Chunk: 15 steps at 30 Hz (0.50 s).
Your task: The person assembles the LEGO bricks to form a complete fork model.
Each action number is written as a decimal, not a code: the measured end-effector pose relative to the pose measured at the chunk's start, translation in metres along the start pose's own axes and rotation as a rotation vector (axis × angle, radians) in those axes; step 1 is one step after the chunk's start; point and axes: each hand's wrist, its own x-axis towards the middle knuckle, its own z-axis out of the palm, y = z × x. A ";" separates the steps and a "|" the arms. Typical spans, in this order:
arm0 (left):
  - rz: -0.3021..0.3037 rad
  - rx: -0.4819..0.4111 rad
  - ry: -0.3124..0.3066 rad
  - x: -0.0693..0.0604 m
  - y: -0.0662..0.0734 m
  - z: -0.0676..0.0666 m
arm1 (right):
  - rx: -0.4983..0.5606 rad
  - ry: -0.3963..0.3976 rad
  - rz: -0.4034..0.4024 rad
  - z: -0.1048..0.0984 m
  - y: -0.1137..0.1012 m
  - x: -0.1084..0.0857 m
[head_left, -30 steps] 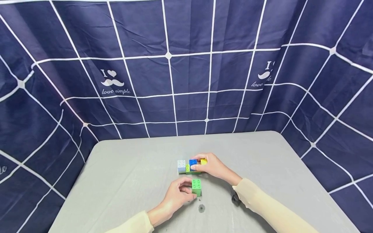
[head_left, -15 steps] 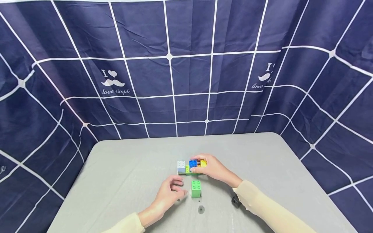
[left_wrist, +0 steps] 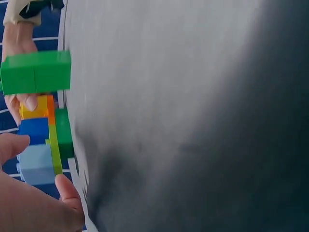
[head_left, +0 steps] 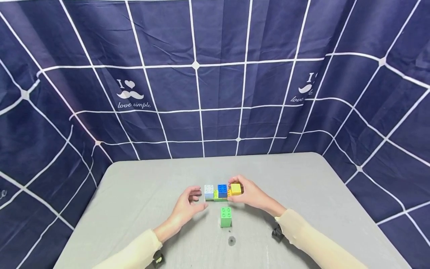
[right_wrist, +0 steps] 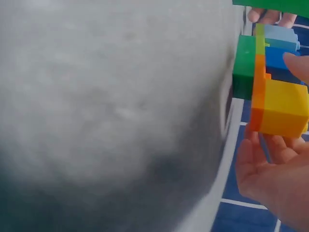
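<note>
A low toy brick assembly (head_left: 221, 199) stands on the table. It has a green base, lime and orange thin bricks, and light blue (head_left: 209, 191), dark blue (head_left: 222, 191) and yellow (head_left: 236, 189) bricks on top. My right hand (head_left: 251, 193) holds the assembly's yellow end, thumb on the near side, fingers on the far side. My left hand (head_left: 186, 204) stands just left of the light blue brick, thumb and fingers parted, with nothing held. A tall green brick stack (head_left: 226, 217) stands alone nearer to me; both wrist views show it in part.
A grey table (head_left: 151, 179) lies under everything, with a dark spot (head_left: 231, 241) in front of the green stack. Dark blue curtains (head_left: 218, 86) with white lines enclose its back and sides. Small black devices sit at both wrists.
My left hand has let go of the green stack and moved up and left to the assembly's light blue end. My right hand has slid right from the dark blue brick to the yellow one.
</note>
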 end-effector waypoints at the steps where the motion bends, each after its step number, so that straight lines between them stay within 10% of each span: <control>1: 0.009 0.004 -0.010 0.002 0.000 -0.001 | 0.001 -0.011 0.005 0.000 0.001 0.000; 15: -0.048 0.067 -0.142 0.034 0.004 0.008 | -0.025 -0.028 0.067 0.002 0.007 0.006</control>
